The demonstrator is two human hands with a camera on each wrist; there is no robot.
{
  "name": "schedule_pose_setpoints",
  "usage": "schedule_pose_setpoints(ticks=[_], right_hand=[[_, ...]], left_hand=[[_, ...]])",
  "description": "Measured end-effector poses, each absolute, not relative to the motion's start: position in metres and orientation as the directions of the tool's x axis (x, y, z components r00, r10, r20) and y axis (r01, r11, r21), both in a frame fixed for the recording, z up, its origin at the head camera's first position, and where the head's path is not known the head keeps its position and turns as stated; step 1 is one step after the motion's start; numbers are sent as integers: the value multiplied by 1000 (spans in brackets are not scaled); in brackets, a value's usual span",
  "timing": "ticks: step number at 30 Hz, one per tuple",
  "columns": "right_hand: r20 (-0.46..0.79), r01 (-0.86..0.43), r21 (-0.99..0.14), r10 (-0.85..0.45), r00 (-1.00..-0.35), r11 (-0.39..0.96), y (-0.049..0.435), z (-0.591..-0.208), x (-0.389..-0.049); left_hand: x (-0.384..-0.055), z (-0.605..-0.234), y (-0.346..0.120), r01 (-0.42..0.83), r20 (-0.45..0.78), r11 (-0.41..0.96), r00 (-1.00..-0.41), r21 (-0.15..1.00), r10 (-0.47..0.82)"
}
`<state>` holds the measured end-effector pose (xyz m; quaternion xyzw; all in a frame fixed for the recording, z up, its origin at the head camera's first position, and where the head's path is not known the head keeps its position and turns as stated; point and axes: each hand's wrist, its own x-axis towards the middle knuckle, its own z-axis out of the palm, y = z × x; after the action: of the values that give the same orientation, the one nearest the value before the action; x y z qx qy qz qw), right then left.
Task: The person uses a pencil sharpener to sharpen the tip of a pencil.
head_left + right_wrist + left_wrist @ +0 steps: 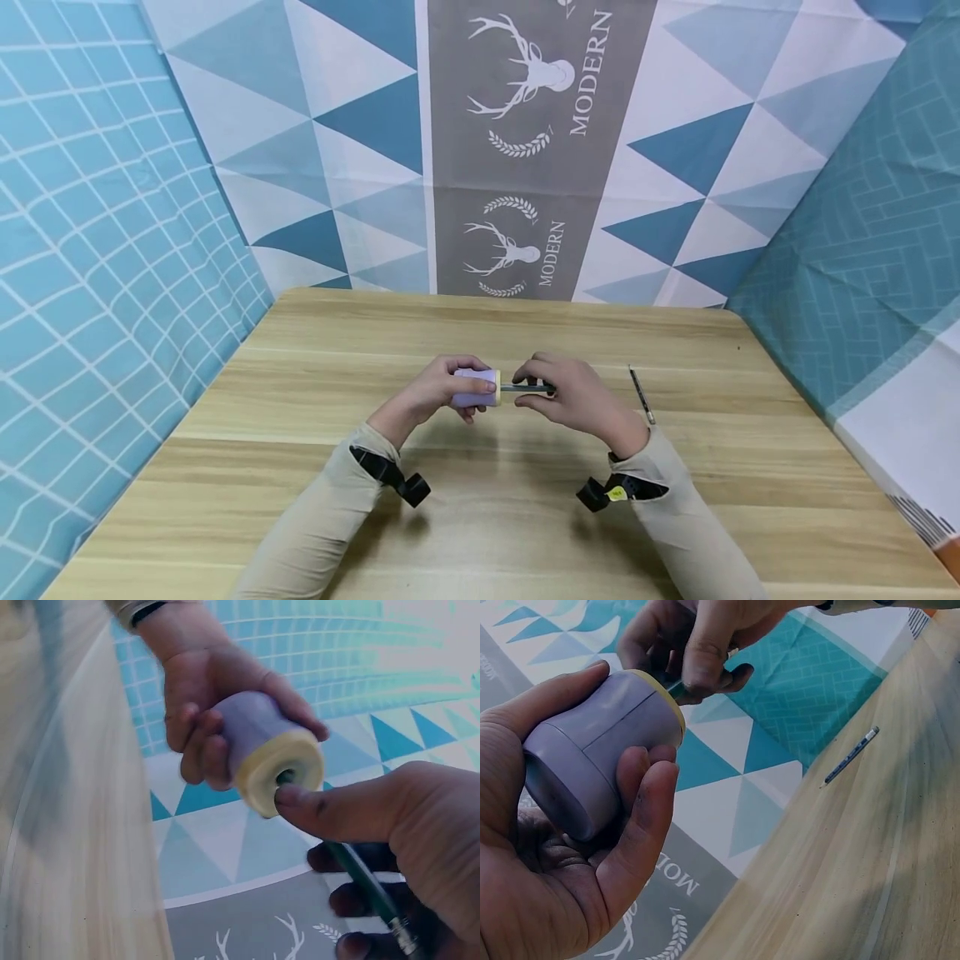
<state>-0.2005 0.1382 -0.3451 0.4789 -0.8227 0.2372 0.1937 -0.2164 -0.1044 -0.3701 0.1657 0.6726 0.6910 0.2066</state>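
A lilac, barrel-shaped pencil sharpener point(604, 724) with a yellow rim lies sideways in my left hand point(429, 392). The left thumb and fingers wrap around its body, above the table. Its yellow face point(259, 784) has a round hole, turned toward my right hand point(573, 398). In that hand is a dark green pencil point(366, 881), its front end inside the hole. The right thumb lies along the pencil close to the hole, with the other fingers on the opposite side. A metal band shows near the pencil's back end in the right wrist view.
A second pencil point(641, 393), dark and patterned, lies on the wooden table point(360, 350) beside my right wrist. Patterned cloths point(375, 167) hang behind the table and on both sides. Each wrist wears a black strap with a small camera point(414, 490).
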Motion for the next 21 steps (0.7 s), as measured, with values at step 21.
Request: schedule_pose_setpoints(ticks=[21], right_hand=[[725,-952,-195,-619,-302,236,131,-363,-211]], left_hand=[[-216,-373,-104,-53,-44,-2,-851,999,523]])
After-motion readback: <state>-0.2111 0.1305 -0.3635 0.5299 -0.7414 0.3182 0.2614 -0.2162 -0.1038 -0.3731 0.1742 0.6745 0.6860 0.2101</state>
